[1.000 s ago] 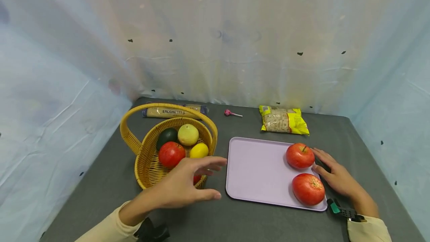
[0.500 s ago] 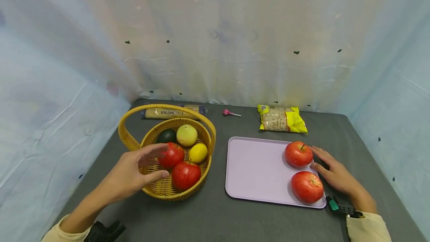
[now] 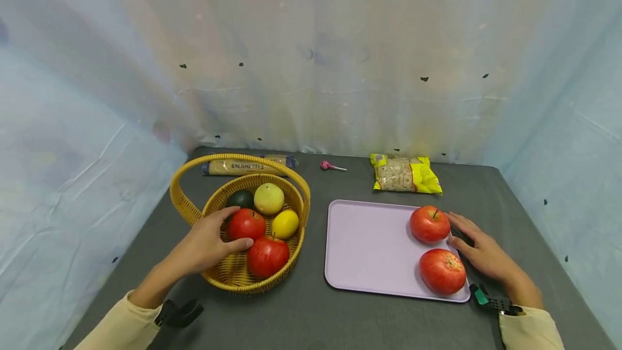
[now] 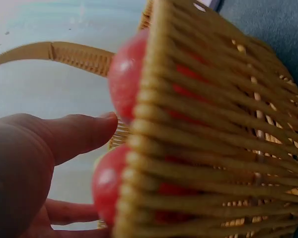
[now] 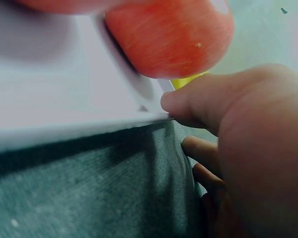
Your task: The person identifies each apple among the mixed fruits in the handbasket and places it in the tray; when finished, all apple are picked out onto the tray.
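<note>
My left hand [image 3: 208,243] reaches over the left rim of the yellow wicker basket [image 3: 238,287]. Its thumb and fingers are spread about the left red apple [image 3: 247,224]; the left wrist view does not show a firm grip. Beside that apple lie a second red apple [image 3: 268,257], a yellow lemon [image 3: 285,224], a pale green round fruit [image 3: 269,199] and a dark green avocado-like fruit [image 3: 240,199]. At the right, my right hand [image 3: 486,250] rests at the edge of the lilac tray [image 3: 369,247], thumb on the rim. Two red apples, one rear [image 3: 430,224], one front [image 3: 442,271], sit on the tray.
A spaghetti packet [image 3: 243,166] lies behind the basket, whose tall handle [image 3: 182,199] arches over it. Farther right along the back are a pink lollipop [image 3: 326,165] and a yellow-ended bag [image 3: 403,174]. A pale curtain [image 3: 311,69] encloses the grey table [image 3: 340,320].
My left hand has moved left from above the basket's right front, then forward to the left apple inside it. The right hand has stayed at the tray's edge.
</note>
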{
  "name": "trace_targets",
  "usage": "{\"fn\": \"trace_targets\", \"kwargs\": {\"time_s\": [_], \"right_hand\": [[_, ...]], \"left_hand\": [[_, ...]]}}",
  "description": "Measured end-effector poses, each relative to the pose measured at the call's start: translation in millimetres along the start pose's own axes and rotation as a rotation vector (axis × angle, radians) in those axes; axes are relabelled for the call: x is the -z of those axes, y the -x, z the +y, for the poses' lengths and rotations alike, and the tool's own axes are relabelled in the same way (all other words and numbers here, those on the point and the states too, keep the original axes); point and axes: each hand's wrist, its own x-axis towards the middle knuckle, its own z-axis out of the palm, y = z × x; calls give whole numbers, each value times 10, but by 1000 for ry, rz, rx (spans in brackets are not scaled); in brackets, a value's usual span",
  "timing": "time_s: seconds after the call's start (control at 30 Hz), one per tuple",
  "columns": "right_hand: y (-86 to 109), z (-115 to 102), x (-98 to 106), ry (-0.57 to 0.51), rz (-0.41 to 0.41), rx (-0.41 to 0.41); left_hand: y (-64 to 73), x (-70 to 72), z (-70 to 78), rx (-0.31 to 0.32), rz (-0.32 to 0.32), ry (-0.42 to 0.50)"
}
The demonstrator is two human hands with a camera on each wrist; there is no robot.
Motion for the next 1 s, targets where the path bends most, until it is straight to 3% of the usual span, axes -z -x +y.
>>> {"fn": "trace_targets", "kwargs": {"time_s": [0.27, 0.47, 0.8, 1.0], "right_hand": [[14, -7, -1, 18, 3, -7], [12, -21, -5, 18, 2, -9], [5, -23, -9, 16, 16, 14], [3, -1, -12, 12, 21, 30]], "left_hand": [[-167, -117, -30, 23, 58, -3], [-206, -147, -74, 22, 96, 14], [18, 29, 3, 23, 165, 28], [166, 153, 156, -55, 155, 169]]}}
